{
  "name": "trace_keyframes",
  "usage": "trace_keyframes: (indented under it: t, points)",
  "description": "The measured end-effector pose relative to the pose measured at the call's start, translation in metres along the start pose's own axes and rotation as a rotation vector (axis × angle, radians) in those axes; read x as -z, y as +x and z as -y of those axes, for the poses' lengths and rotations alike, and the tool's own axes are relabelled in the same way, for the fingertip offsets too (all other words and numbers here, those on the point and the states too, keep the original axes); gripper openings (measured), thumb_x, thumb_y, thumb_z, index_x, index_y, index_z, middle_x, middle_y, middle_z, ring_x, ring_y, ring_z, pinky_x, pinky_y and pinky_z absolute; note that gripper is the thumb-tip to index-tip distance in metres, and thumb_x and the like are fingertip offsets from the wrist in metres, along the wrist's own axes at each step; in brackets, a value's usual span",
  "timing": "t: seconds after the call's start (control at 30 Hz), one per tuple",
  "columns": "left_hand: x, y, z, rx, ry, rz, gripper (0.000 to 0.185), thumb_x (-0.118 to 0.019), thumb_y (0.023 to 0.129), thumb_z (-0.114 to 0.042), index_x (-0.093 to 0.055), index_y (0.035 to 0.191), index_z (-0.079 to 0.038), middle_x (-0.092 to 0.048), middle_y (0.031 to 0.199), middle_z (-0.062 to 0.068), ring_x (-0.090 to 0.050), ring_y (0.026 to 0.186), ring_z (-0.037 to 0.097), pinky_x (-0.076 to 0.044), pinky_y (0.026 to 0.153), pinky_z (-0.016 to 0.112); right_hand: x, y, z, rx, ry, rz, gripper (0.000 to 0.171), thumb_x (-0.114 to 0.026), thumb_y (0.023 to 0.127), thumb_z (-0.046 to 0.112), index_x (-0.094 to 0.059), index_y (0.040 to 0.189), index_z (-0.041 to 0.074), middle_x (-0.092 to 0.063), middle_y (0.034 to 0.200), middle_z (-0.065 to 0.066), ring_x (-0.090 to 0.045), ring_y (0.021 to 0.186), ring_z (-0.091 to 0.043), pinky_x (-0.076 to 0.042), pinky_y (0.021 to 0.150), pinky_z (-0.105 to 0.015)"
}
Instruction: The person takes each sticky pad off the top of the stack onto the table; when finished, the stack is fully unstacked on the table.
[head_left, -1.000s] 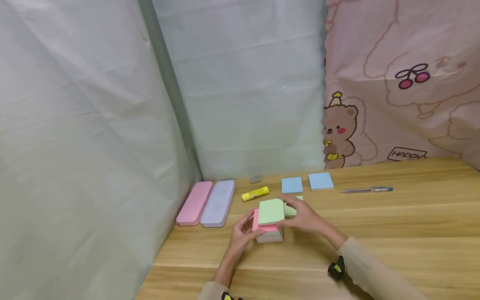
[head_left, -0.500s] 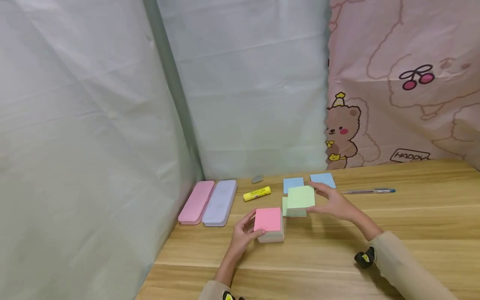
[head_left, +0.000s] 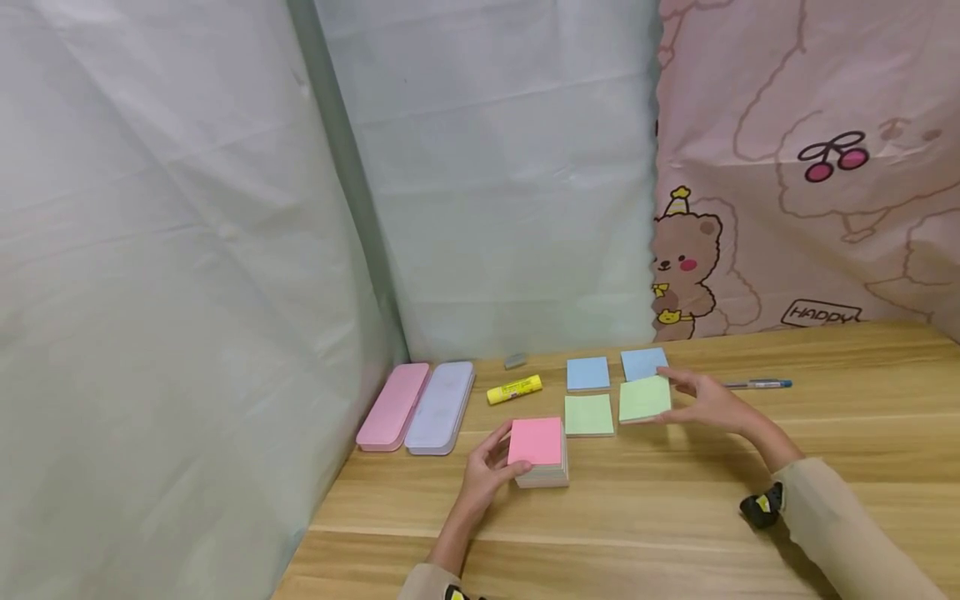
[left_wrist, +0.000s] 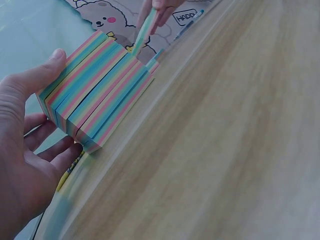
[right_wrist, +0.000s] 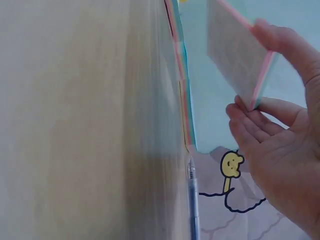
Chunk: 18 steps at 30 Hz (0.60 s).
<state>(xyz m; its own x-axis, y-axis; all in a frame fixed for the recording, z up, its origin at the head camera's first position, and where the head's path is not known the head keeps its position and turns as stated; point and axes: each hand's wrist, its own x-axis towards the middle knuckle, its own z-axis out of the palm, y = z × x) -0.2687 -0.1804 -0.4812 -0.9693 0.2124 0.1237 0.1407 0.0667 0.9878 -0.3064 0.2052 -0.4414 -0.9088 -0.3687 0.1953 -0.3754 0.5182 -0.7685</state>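
My left hand (head_left: 482,477) grips a thick stack of sticky note pads (head_left: 536,442) with a pink top sheet. Its layered pink, yellow, green and blue edges (left_wrist: 95,87) show in the left wrist view, thumb on one side and fingers on the other. Farther right, my right hand (head_left: 708,402) pinches a thin sticky note pad (head_left: 643,400) with a green top by its right side. The right wrist view shows this pad (right_wrist: 240,55) held off the table, pale underside visible. On the table to its left lies another green pad (head_left: 588,415).
Two blue pads (head_left: 588,372) lie behind the green ones, the right one partly covered by the held pad. A pen (head_left: 761,384) lies to the right. At left are a yellow glue stick (head_left: 513,389), a small grey block (head_left: 515,361), and pink (head_left: 393,407) and lilac cases (head_left: 441,408).
My right hand has lifted the green-topped pad from the stack and carried it right, past the other green pad. The stack's pink top is now uncovered. My left hand has stayed put.
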Motion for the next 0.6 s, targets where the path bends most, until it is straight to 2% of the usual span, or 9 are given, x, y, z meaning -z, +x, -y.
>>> trace_keyframes:
  t: [0.23,0.6]
  points:
    - [0.0,0.001,-0.001,-0.009,-0.006,0.0,0.078,-0.078,0.082,-0.009,-0.038,0.147,0.002,-0.039,0.152,0.024,-0.044,0.136,0.039,-0.048,0.106,0.024,0.001,0.004,-0.009,-0.001,-0.055,0.022,0.088,-0.08,0.079,0.028,-0.035,0.144,-0.012,-0.033,0.146,-0.041,-0.041,0.126,-0.061,-0.04,0.103,-0.067]
    - [0.0,-0.001,-0.001,-0.006,-0.003,0.004,0.078,-0.079,0.081,-0.009,-0.038,0.147,0.002,-0.04,0.151,0.024,-0.044,0.136,0.039,-0.048,0.105,0.022,-0.008,0.006,-0.017,0.001,-0.026,0.072,0.09,-0.082,0.077,0.023,-0.033,0.143,-0.014,-0.032,0.145,-0.043,-0.035,0.127,-0.063,-0.039,0.101,-0.071]
